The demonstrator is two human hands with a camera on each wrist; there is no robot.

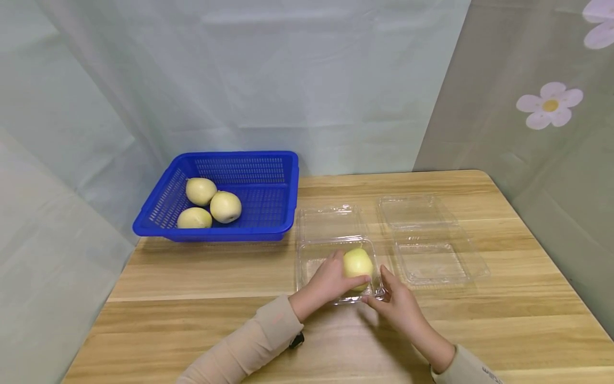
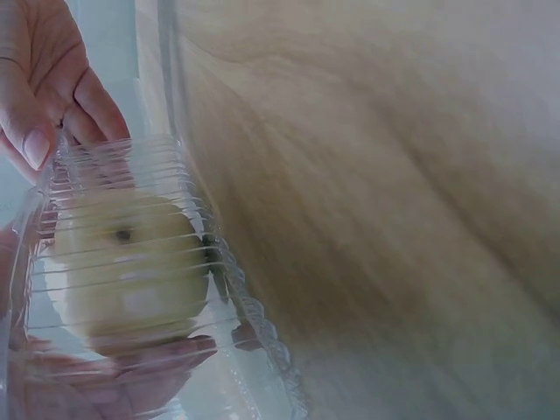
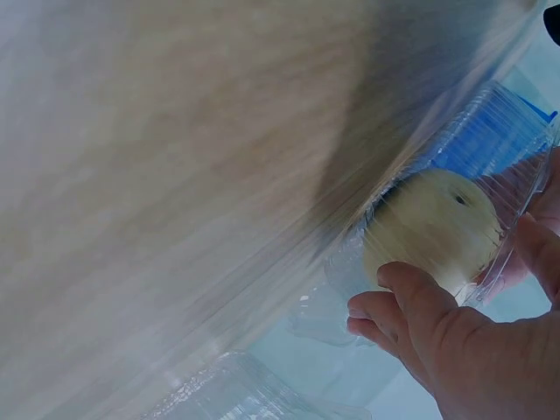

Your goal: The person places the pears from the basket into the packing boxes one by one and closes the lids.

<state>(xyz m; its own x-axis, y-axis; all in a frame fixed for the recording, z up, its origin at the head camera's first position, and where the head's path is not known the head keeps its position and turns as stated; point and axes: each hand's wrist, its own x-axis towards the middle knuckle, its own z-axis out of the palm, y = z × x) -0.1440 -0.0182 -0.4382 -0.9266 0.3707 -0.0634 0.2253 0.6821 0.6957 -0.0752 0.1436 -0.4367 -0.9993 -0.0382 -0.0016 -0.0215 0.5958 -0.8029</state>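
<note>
A pale yellow pear point(image 1: 357, 262) sits at the right side of an open clear plastic container point(image 1: 312, 255). My left hand point(image 1: 327, 281) holds it, the thumb across its near side and the fingers behind it. In the left wrist view the pear point(image 2: 131, 271) shows through the ribbed container wall. My right hand point(image 1: 400, 306) grips the container's near right corner between thumb and fingers. The right wrist view shows those right-hand fingers point(image 3: 411, 297) against the clear wall beside the pear point(image 3: 433, 223).
A blue basket point(image 1: 225, 237) with three pears point(image 1: 226, 207) stands at the back left. Another open clear container point(image 1: 431, 261) lies to the right. Light curtains point(image 1: 307, 80) hang behind the wooden table point(image 1: 201, 277). A small black object point(image 1: 297, 340) shows under my left cuff.
</note>
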